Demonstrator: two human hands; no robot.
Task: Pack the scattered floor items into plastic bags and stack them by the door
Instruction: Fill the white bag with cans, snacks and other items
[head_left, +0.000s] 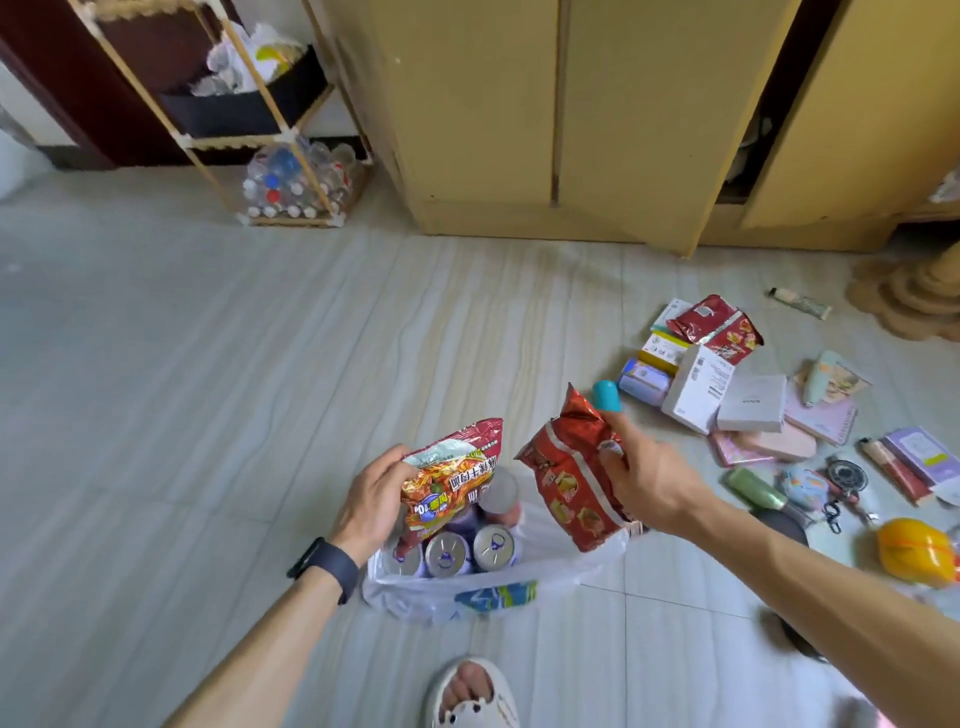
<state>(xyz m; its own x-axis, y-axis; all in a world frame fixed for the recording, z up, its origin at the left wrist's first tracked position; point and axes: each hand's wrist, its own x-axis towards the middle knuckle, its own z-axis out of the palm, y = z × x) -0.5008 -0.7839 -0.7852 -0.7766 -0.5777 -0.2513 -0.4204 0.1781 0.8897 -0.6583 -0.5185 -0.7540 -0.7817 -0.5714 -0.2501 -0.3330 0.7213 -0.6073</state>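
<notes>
The plastic bag (498, 597) stands open on the floor (208, 364), directly in front of the person's foot. Inside it several cans (447, 556) stand upright, close together, with their tops showing. Just above the opening there are two packets. The left hand (371, 499) holds a noodle packet (452, 478) by its side edge; its grip is closed around the packet, which hangs over the cans. The right hand (649, 478) holds a red snack packet (571, 483) over the right side of the bag, with the thumb pressed on the front and the fingers behind. One finger of this hand wears a blue cover.

I judge that the step in hand is the filling of this bag: both packets are above it, but not yet inside. The next move calls for lowering the packets onto the cans, probably flat or along the wall of the bag, because the cans already take most of the bottom. The thin bag may fold in, so one hand may be needed to keep the mouth open.

Further to the right, well apart from the bag, many items lie unpacked on the floor: a white box (698, 387), more red packets, notebooks, a yellow object (914, 556). So the task seems far from finished. Behind is a yellow cabinet (519, 130).
</notes>
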